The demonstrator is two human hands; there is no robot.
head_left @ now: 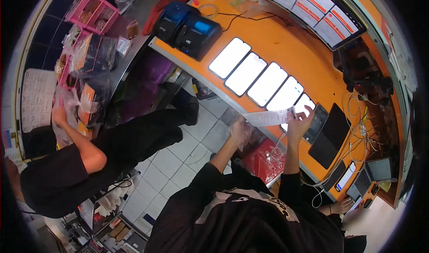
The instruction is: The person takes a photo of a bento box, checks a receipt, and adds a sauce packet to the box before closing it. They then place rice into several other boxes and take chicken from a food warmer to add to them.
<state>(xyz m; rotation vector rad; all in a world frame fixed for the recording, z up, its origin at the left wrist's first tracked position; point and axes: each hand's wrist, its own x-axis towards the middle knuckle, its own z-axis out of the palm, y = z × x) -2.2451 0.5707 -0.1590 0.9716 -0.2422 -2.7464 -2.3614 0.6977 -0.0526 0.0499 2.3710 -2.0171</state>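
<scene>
My right hand (299, 124) is raised at the front edge of the orange desk (268, 42), its fingers closed on one end of a white printed paper strip (270, 117). The strip stretches left to my left hand (240, 133), which is wrapped around crumpled clear plastic near the strip's other end. Behind the strip, phones with bright white screens lie in a slanted row, among them one phone (230, 57) at the far left and another (267, 84) nearer my hands. A dark-screened phone (316, 123) lies just right of my right hand.
Two label printers (196, 36) stand at the desk's left end. A black mat (331, 136), tangled white cables (357, 119) and a laptop (364, 181) are at right. A monitor (317, 11) stands behind. A co-worker (67, 172) handles plastic bags at left; a red bag (266, 161) sits below the desk.
</scene>
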